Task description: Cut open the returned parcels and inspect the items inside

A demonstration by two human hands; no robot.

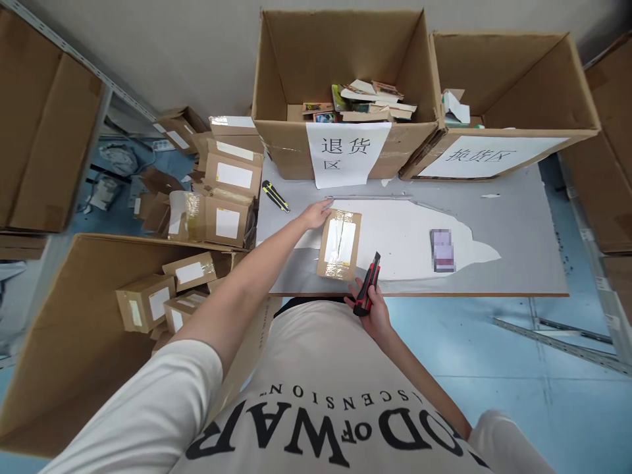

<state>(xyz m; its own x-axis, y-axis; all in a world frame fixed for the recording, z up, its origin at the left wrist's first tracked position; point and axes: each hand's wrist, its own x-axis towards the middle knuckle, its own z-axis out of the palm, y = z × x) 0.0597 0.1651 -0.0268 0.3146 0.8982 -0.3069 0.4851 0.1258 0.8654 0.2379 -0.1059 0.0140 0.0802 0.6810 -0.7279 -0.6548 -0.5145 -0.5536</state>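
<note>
A small brown parcel with clear tape and a white label lies flat on the grey table, close to its near edge. My left hand rests its fingertips on the parcel's far left corner. My right hand holds a red and black utility knife just beside the parcel's near right corner, its tip pointing up and away from me.
A yellow and black knife lies at the table's far left. A small blurred card lies to the right. Two big open cartons with paper signs stand at the back. Stacked parcels and a carton of parcels are on my left.
</note>
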